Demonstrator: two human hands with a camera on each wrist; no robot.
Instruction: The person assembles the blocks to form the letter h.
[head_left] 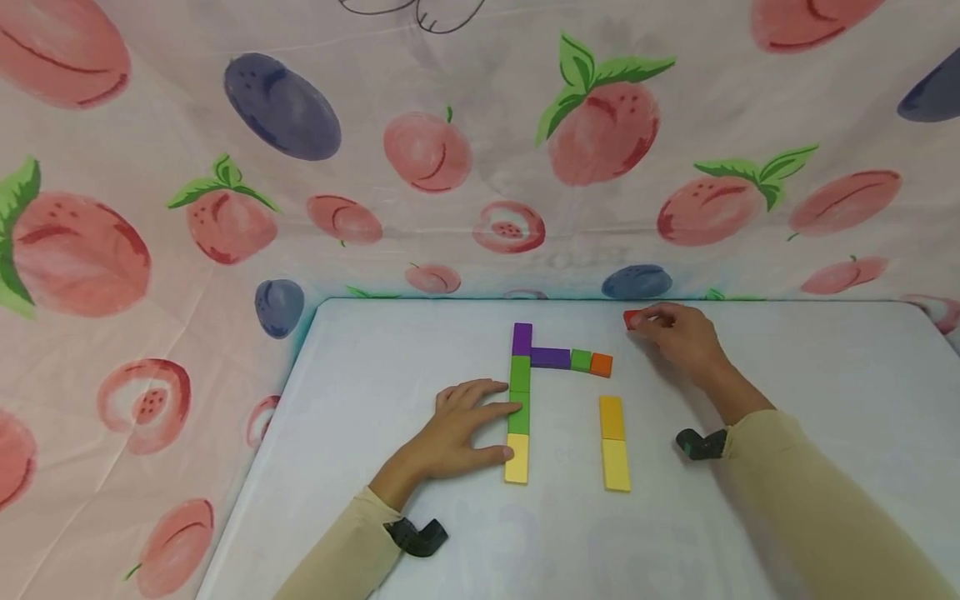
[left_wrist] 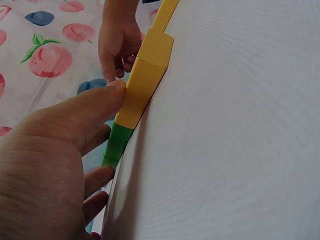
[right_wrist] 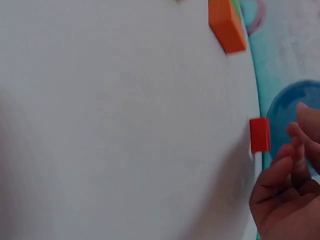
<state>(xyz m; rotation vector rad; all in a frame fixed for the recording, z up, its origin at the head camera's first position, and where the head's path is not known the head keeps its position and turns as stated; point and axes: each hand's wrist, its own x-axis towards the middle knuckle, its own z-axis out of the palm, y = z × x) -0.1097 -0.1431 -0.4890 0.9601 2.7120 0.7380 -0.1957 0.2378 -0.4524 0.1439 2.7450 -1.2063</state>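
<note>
My left hand (head_left: 457, 429) lies beside a column of blocks, its outstretched fingertips and thumb touching the column's left side. From the far end, this column has a purple block (head_left: 522, 339), two green blocks (head_left: 520, 412) and a yellow block (head_left: 517, 458). The thumb also shows against a yellow block in the left wrist view. Near the table's far edge, my right hand (head_left: 684, 337) has loosely bent fingers right at a small red block (head_left: 629, 319). In the right wrist view, a gap shows between those fingers and the red block (right_wrist: 259, 135).
A row extends right from the column: a purple block (head_left: 551, 357), a small green block (head_left: 581, 360) and an orange block (head_left: 602, 365). Two yellow blocks (head_left: 615, 442) stand end to end nearer the front. Behind the white table (head_left: 375, 350) hangs a fruit-print cloth (head_left: 360, 100).
</note>
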